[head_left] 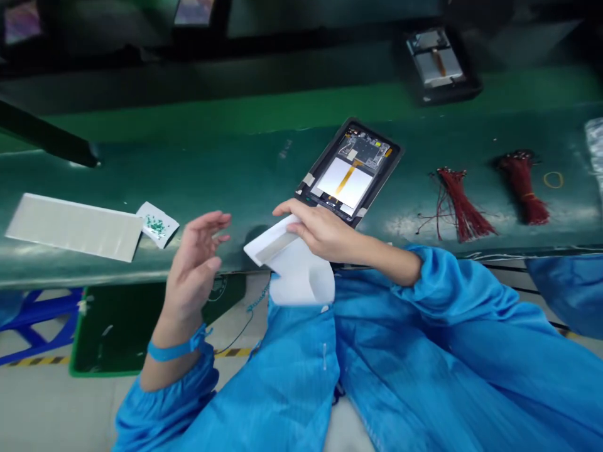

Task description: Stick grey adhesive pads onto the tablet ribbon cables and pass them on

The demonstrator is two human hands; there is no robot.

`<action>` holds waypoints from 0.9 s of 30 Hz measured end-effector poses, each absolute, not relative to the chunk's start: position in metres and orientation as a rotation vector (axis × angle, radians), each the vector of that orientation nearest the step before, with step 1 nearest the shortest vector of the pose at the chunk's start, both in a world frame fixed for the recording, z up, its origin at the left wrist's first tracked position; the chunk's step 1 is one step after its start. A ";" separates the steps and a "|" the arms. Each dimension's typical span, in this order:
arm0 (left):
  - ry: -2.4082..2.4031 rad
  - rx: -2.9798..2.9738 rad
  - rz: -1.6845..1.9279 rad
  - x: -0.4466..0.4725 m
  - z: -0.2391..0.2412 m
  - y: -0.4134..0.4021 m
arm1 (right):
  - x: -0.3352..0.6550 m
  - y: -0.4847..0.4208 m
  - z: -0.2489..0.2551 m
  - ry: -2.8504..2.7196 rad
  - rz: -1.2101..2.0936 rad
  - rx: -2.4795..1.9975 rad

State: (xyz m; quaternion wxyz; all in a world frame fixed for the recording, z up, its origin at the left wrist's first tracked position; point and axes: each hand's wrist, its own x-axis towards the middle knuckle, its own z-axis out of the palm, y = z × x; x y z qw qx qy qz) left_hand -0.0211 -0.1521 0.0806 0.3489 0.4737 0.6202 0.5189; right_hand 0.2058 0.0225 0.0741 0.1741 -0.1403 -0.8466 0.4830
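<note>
My right hand [325, 232] grips a white paper sheet [299, 267], bent over with its lower end curling down against the blue smock. A greyish strip runs along the upper, folded part of that sheet. Just beyond this hand lies an opened tablet [351, 172], tilted on the bench, its circuit board, silver battery and orange ribbon cable exposed. My left hand [195, 270] is raised at the bench's front edge, fingers loosely curved and apart from the thumb, with nothing visible in it. A blue band circles the left wrist.
To the left lie a pale flat sheet [75, 226] and a small white paper [157, 225] with green bits. Red wire bundles [464, 204] [525, 188] and a rubber band [553, 180] rest at right. Another opened device [436, 59] sits behind. A green bin [113, 333] stands below.
</note>
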 end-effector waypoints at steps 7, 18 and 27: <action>1.846 1.446 1.164 0.042 0.083 -0.140 | 0.227 -0.002 0.070 -1.985 1.622 -0.473; 1.600 1.156 1.169 0.049 0.088 -0.131 | 0.262 0.002 0.057 -1.916 1.364 -0.626; 1.943 1.394 1.230 0.076 0.082 -0.137 | 0.264 -0.006 0.066 -1.754 1.448 -0.766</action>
